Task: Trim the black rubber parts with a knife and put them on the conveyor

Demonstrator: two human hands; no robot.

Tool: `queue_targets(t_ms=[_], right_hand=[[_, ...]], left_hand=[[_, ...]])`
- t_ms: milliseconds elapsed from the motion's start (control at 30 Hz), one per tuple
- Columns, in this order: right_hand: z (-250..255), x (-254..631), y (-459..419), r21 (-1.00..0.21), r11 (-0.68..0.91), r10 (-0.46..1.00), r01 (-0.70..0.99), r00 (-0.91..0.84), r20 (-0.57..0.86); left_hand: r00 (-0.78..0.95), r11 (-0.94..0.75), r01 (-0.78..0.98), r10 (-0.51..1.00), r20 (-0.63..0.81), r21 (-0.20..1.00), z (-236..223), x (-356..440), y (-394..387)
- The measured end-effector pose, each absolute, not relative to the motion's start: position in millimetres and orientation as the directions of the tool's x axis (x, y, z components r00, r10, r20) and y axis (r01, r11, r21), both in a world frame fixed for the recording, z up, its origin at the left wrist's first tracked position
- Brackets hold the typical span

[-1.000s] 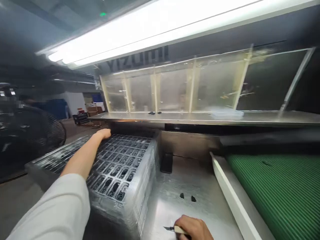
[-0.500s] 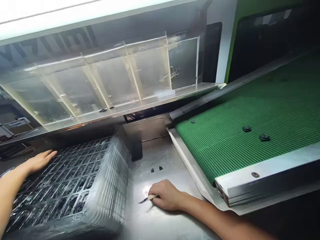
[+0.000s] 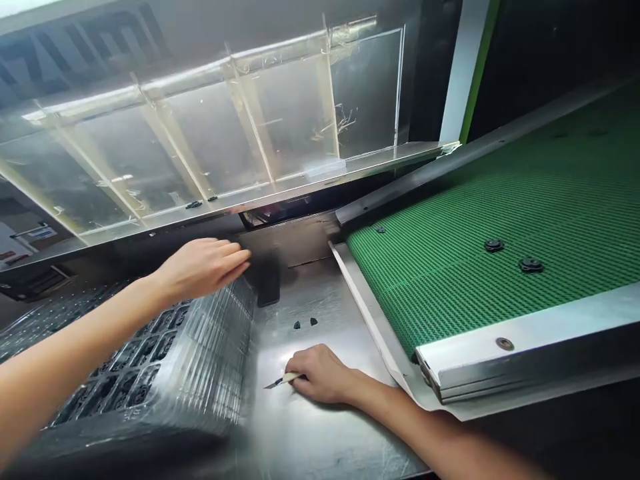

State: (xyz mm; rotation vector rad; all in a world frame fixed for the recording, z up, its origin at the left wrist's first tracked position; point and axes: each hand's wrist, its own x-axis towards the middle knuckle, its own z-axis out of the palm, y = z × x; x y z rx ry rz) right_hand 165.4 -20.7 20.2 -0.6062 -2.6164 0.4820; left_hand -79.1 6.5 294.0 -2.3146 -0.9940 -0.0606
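Grasping a small knife [image 3: 275, 383] by its pale handle, the right hand [image 3: 320, 373] was low over the metal table [image 3: 330, 430], the blade pointing outward, probably so that its edge would be away from the fingers. Two small black pieces [image 3: 313, 321] lay beyond it, perhaps for easy reach. Above the stacked clear trays [image 3: 205, 363] hung the left hand [image 3: 207, 267], fingers bent, but I could not tell whether they gripped anything.

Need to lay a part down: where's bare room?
Bare metal worktop shows on the near side of the right hand, beside the tray stack, and between two black pieces and the white guard. Crowded: the stack's top, bearing black parts.
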Motion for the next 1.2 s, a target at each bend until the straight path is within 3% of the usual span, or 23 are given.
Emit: queue_targets(t_ms=[67, 133, 267, 367, 967, 1200], right_hand=[[20, 166, -21, -0.410, 0.847, 0.476, 0.338, -0.826, 0.303], [19, 166, -23, -0.401, 0.849, 0.476, 0.344, -0.828, 0.297], [19, 169, -27, -0.383, 0.850, 0.482, 0.361, -0.827, 0.290], [19, 171, -31, -0.378, 0.847, 0.492, 0.373, -0.819, 0.294], [24, 174, -28, -0.355, 0.867, 0.446, 0.351, -0.864, 0.234], [27, 177, -28, -0.360, 0.868, 0.440, 0.342, -0.867, 0.235]], left_hand=[[0.775, -0.599, 0.608, 0.591, 0.225, -0.522, 287, -3, 26], [0.781, -0.647, 0.617, 0.574, 0.248, -0.448, 275, 64, 53], [0.627, -0.591, 0.778, 0.707, 0.327, -0.212, 243, 165, 114], [0.532, -0.519, 0.845, 0.796, 0.290, -0.128, 221, 207, 148], [0.396, -0.417, 0.909, 0.865, 0.307, 0.001, 195, 205, 198], [0.340, -0.391, 0.909, 0.894, 0.291, 0.142, 197, 206, 201]])
